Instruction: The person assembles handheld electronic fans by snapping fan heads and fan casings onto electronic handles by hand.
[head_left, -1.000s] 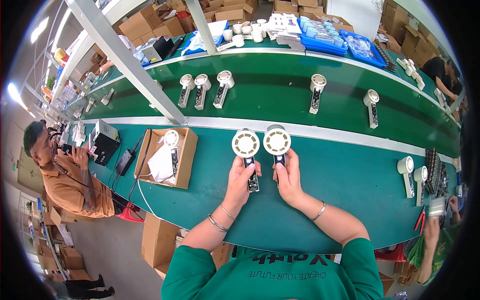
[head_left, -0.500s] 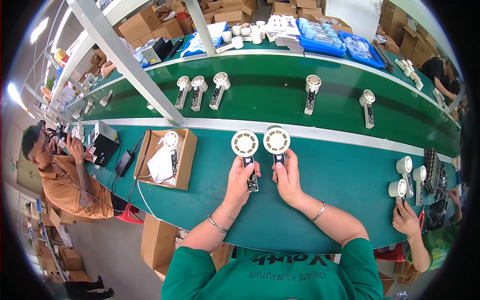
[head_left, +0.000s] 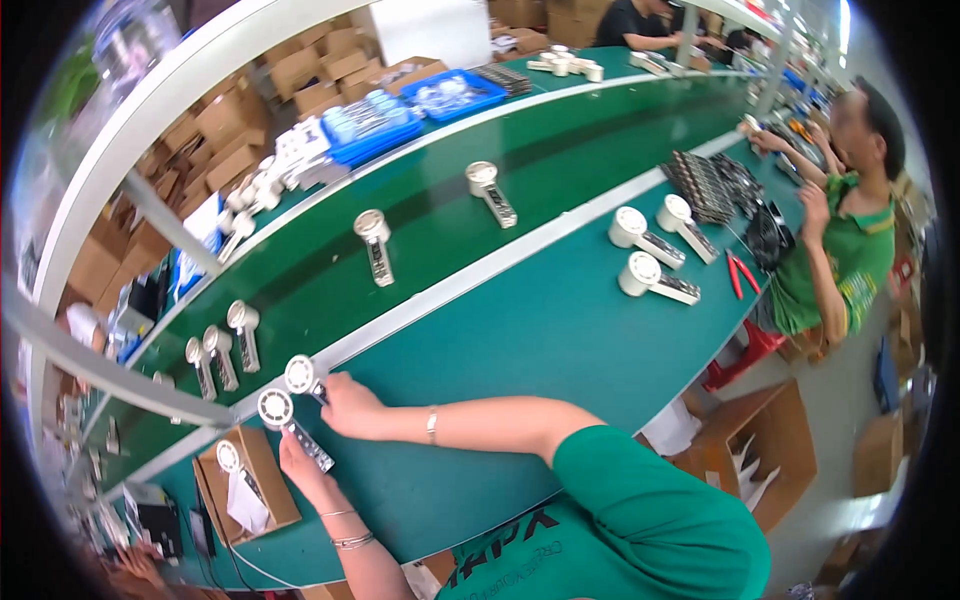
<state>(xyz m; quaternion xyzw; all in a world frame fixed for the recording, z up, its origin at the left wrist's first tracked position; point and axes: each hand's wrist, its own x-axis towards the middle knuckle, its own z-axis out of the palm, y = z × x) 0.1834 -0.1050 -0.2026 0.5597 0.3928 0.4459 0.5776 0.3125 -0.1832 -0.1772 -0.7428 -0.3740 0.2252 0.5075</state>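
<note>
Over a green worktop [head_left: 480,360] before me, a person's left hand [head_left: 303,465] grips one white fan [head_left: 275,408], the right hand [head_left: 352,405] another fan [head_left: 300,374] just beside it. A cardboard box [head_left: 276,476] sits near the left hand; three more fans [head_left: 637,273] lie far right, near red pliers [head_left: 736,280] and a co-worker [head_left: 850,255].

The left hand [head_left: 298,462] is closed in a grip, and the left forearm [head_left: 358,548] comes up from the lower edge. The right hand [head_left: 352,406], also with curled fingers, is near it; the right forearm [head_left: 485,418] stretches leftward.
</note>
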